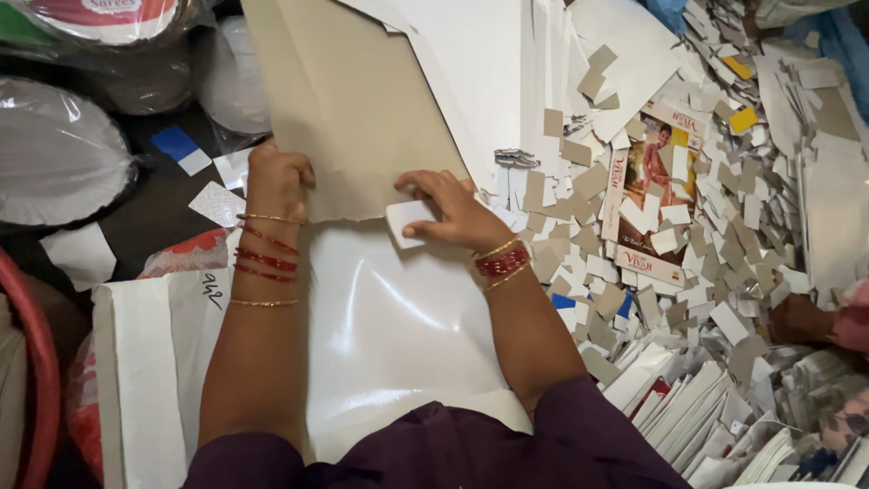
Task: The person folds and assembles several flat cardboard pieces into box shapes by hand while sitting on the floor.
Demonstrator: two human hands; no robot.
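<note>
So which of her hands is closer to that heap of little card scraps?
Right. The right hand rests on a small white card just beside the heap of card scraps; the left hand grips the brown sheet on its far side.

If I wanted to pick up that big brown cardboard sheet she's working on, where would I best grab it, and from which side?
Probably by the near edge of the brown cardboard sheet, coming from the person's side. It lies flat, too wide to span, and that edge overhangs the glossy white sheet, so fingers could slip under. The left hand already grips its near left corner; the right hand holds a small white card at the same edge.
</note>
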